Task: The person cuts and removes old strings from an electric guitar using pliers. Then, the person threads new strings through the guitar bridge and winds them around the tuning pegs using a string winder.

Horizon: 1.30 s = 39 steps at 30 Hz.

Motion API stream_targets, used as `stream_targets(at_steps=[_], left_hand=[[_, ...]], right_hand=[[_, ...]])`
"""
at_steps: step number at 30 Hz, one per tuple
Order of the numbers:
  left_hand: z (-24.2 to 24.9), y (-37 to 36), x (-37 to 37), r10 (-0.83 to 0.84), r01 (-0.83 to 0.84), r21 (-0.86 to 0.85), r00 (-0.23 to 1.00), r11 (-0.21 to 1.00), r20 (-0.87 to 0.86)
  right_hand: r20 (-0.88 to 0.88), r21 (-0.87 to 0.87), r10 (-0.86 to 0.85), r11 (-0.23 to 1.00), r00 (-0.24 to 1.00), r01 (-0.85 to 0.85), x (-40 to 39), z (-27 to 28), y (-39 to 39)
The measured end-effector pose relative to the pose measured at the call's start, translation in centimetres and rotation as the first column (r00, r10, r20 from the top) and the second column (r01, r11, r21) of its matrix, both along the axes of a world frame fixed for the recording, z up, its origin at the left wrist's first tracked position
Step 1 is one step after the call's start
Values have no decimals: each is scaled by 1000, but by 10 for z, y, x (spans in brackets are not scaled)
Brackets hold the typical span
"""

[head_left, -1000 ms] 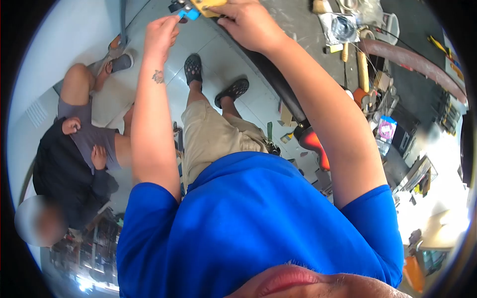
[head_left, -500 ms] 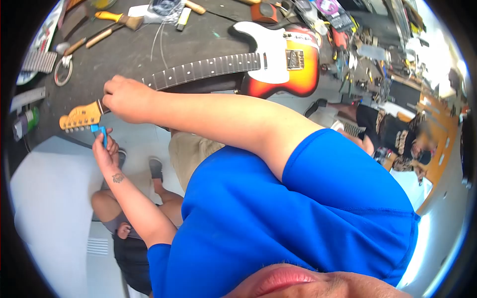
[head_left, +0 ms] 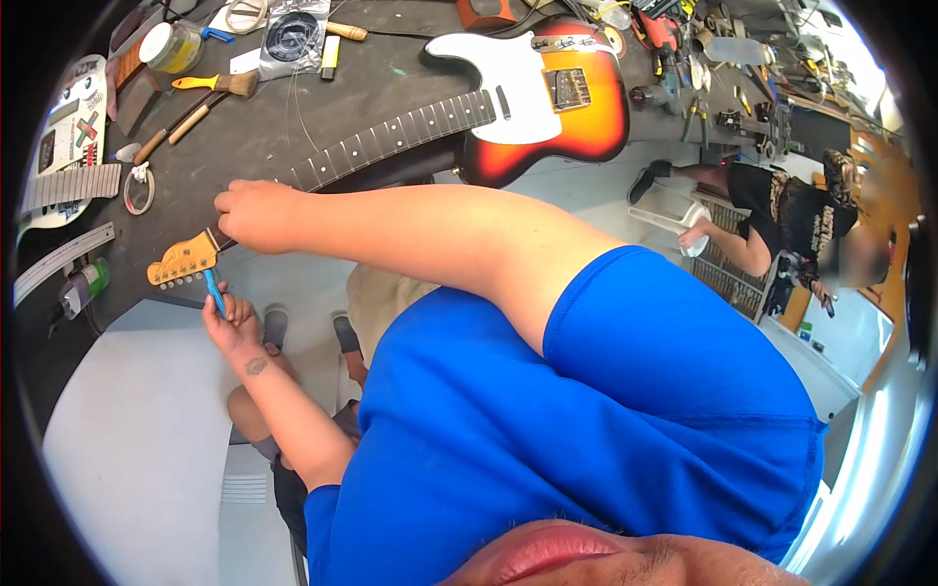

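An electric guitar (head_left: 586, 122) with a sunburst body and white pickguard lies with its body on the bench and its headstock (head_left: 186, 259) pointing to the lower left. My right hand (head_left: 262, 217) reaches across and curls closed over the guitar neck (head_left: 401, 132) near the nut; its fingertips and anything pinched under them are hidden. Below the headstock, my left hand (head_left: 234, 322) is closed around a blue string winder (head_left: 215, 291). The winder's upper end meets the tuners along the headstock's near edge.
On the dark bench lie a yellow-handled brush (head_left: 220, 84), a clear jar (head_left: 170, 49), a plastic packet (head_left: 295, 37) and a thin coiled ring (head_left: 140, 190). Pliers (head_left: 697, 119) and other tools crowd the right. Another person (head_left: 791, 215) sits at far right.
The blue winder has turned: its crank bend showed earlier, and now it looks nearly straight. My right hand stays over the neck. The whole view has shifted slightly.
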<state>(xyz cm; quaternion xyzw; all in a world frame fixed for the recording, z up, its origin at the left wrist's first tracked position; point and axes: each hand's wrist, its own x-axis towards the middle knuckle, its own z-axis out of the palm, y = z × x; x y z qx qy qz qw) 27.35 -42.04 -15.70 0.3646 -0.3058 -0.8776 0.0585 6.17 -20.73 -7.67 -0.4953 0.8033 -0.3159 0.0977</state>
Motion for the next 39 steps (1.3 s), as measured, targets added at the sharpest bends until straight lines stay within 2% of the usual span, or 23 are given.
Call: stream_targets(at_steps=[3,9,12,15,18,19,20,22,23,24,25,26,27,30,33,34,36,38,39], left_hand=[[5,4,-4,24,-22,-33,998,999,55],[12,5,-8,-18,25,-76,996,997,91],[20,6,-10,-55,59,-44,995,997,84],[29,7,-15,-52,55,-20,989,998,136],[43,10,-21,-74,91,-87,982,992,175],[47,10,-23,-80,98,-95,980,991,183],[48,10,-23,-79,101,-104,978,989,192],[49,10,-24,-68,94,-120,977,988,204],[48,11,-24,-57,86,-128,976,988,209],[48,13,-24,-46,76,-134,976,988,215],[48,15,-24,-32,63,-137,976,989,217],[48,17,-24,-19,51,-139,975,989,221],[49,19,-26,-4,37,-144,975,989,223],[48,21,-25,-16,45,-132,977,990,214],[38,9,-23,-13,41,-123,976,992,218],[35,6,-20,-16,42,-118,976,992,219],[33,5,-23,-13,38,-113,976,993,216],[36,10,-23,3,23,-118,976,993,216],[37,12,-23,13,13,-121,977,993,211]], right_hand=[[-34,-49,-21,999,999,19,1,-3,1],[-3,-11,-17,1000,1000,17,0,-1,3],[-93,-41,-13,999,996,9,3,-3,19],[-87,-195,-31,981,996,13,5,17,75],[25,-198,-46,979,999,50,4,33,162],[56,-196,-124,972,991,133,4,34,195],[-17,-206,-199,960,980,192,-3,41,232],[50,-163,-532,831,845,532,-13,35,306],[186,-8,-761,631,622,775,-20,35,341],[23,-100,-869,490,494,866,-35,9,390],[123,-75,-957,253,261,964,-50,-13,429],[10,-30,-996,84,84,996,-54,11,444],[0,-50,-999,37,37,998,-66,-9,475],[-144,19,-958,249,249,968,-75,-12,492],[-250,75,-918,298,307,952,-85,-32,502],[-214,52,-937,272,277,961,-84,-24,498],[-154,27,-943,296,296,955,-83,-9,496],[-137,-131,-932,352,335,927,-84,14,486],[-77,-161,-945,326,317,932,-86,27,478]])
